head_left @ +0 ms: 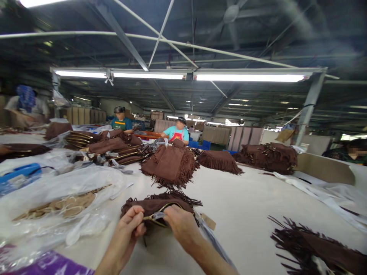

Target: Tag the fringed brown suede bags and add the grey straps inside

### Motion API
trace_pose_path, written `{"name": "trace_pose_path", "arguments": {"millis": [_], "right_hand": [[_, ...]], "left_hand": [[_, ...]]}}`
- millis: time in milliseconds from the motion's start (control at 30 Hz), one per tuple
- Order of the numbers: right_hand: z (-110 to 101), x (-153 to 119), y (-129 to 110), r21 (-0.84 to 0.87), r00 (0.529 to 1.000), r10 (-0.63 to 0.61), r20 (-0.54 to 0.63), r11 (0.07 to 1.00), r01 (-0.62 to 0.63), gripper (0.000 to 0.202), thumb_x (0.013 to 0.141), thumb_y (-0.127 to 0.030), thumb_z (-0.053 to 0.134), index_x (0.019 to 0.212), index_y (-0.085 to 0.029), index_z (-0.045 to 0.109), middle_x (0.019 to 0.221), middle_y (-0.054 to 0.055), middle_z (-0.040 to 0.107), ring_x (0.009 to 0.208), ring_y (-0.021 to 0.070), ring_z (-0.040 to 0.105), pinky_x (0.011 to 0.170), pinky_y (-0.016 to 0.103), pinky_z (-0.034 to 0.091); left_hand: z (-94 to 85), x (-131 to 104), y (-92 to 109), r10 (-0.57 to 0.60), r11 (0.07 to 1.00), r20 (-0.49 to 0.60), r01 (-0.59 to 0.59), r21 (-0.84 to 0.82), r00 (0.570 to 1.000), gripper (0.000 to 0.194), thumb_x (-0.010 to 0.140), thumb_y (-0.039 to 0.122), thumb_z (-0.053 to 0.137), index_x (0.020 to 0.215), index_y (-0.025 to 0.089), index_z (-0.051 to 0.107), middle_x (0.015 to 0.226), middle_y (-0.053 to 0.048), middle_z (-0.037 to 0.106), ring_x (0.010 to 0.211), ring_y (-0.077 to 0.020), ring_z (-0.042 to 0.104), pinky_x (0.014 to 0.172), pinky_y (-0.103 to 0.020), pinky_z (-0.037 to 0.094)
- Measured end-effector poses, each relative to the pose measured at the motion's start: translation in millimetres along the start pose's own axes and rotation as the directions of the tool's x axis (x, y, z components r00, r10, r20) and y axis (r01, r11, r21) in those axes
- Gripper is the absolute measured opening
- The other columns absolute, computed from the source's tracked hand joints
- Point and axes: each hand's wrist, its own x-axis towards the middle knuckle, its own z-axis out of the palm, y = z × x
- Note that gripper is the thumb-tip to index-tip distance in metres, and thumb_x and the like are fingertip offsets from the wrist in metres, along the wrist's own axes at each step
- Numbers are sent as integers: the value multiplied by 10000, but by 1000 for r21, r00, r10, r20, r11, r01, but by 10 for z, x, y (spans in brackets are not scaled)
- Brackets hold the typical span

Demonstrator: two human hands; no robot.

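A dark brown fringed bag (143, 205) lies on the table in front of me, its gold zipper partly unzipped along the near edge. My left hand (132, 225) pinches the bag at the zipper's left end. At the opening, my right hand (181, 227) has its fingers closed at the zippered edge, the fingertips partly hidden. A small clear plastic wrap (158, 215) shows on the zipper between my hands, touching the right fingers. A tan tag (208, 221) sticks out at the bag's right side, near a strip of grey plastic (215, 244).
Stacked brown fringed bags (169, 164) stand behind, with more bags (266, 156) at the right and another (323, 244) at near right. White plastic sheeting (106, 183), tan tags (65, 204) and a purple package (54, 263) lie left. Co-workers (175, 133) stand across the table.
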Motion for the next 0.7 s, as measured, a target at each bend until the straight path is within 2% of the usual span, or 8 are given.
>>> {"name": "trace_pose_path", "arguments": {"millis": [67,100,167,233,333,433,500,700], "right_hand": [[-390,158,42,-47,997,-36,61,998,39,155,955,-192,494,887,-191,633,861,17,652,781,161,592,650,228,387],[-580,247,54,-55,994,-44,100,997,49,176,955,-185,485,860,-184,634,837,14,651,775,157,587,644,223,374],[-869,395,65,-26,986,-51,158,998,56,220,949,-160,466,802,-184,628,764,-9,636,729,133,568,622,206,353],[-971,447,64,15,973,-36,226,999,34,249,926,-141,475,726,-177,619,693,-23,611,671,120,544,586,196,335],[-797,318,60,38,954,-5,300,999,-7,260,890,-160,529,644,-171,612,646,-22,593,625,121,523,539,199,311],[-516,81,101,68,954,21,299,997,-43,251,909,-180,504,688,-179,623,698,-12,617,658,130,534,553,210,308],[-417,-59,159,104,956,59,288,990,-93,250,920,-182,479,702,-182,602,723,-2,623,685,139,540,576,219,315],[-451,-326,326,172,936,157,314,960,-219,300,941,-207,395,667,-196,517,653,-9,578,654,149,538,616,233,359]], "left_hand": [[126,55,187,-56,997,78,60,-53,995,430,646,506,723,824,197,483,432,110,384,425,-55,274,473,-186,225],[192,98,298,-65,997,112,69,-26,991,426,632,497,727,812,192,489,424,110,388,415,-50,259,463,-186,207],[299,192,509,-57,993,146,40,113,988,402,622,487,709,795,183,509,412,102,413,400,-48,257,445,-188,177],[343,252,646,-34,952,153,-14,305,988,367,625,474,676,779,177,525,400,95,432,391,-54,273,434,-189,162],[274,210,672,-40,854,196,-68,515,980,306,658,447,623,755,170,535,401,89,442,401,-63,314,445,-188,187],[120,65,587,-75,815,242,-80,574,967,265,712,432,575,749,173,532,429,93,431,408,-63,323,463,-193,211],[28,-17,547,-75,805,241,-84,588,968,259,732,430,567,756,174,535,443,93,424,413,-65,326,471,-197,215],[-94,-88,530,-71,798,249,-95,595,966,304,762,472,575,795,171,540,457,91,433,423,-67,328,488,-199,214]]}}
